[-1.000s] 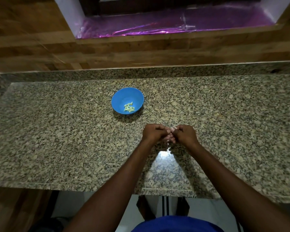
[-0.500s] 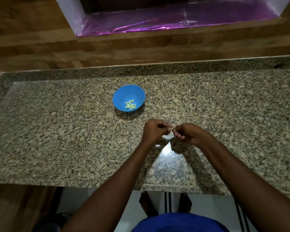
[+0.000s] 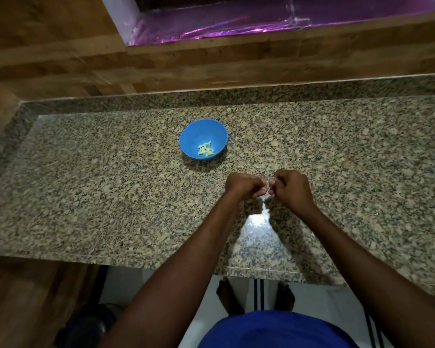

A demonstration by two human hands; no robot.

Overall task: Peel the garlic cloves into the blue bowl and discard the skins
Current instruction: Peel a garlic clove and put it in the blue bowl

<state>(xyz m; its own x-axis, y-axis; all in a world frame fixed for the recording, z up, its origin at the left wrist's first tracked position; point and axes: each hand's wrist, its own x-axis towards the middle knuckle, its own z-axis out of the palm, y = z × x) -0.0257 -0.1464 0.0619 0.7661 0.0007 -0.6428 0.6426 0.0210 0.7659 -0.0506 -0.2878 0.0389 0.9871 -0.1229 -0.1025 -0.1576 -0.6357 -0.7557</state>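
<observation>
Landmark: the blue bowl (image 3: pixel 203 138) stands upright on the granite counter (image 3: pixel 86 187), toward the back half of the slab and a little left of your hands.
Bowl contents: a small heap of peeled garlic cloves (image 3: pixel 205 149), pale yellow-green, lies on the bowl's floor, toward the side nearest you.
Left hand: your left hand (image 3: pixel 244 184) is in front of the bowl and to its right, near it but apart from it, with the fingers curled inward and the knuckles up.
Right hand: your right hand (image 3: pixel 290 188) sits just right of the left, farther from the bowl, fingers likewise curled; the fingertips of the two hands meet.
Item in work: a small pale piece (image 3: pixel 268 189) shows where your fingertips meet, pinched between both hands. It is too small and too covered to tell whether it is clove, skin or both.
Height of hands: they cast a shadow on the counter; whether they touch it cannot be told.
Counter glare: a bright reflection (image 3: pixel 258 219) lies on the slab on your side of the hands, away from the bowl.
Behind the bowl: a wood-panelled wall (image 3: pixel 211 61) rises past the counter's back edge, with a recess lined in shiny purple film (image 3: pixel 261 21) above it.
</observation>
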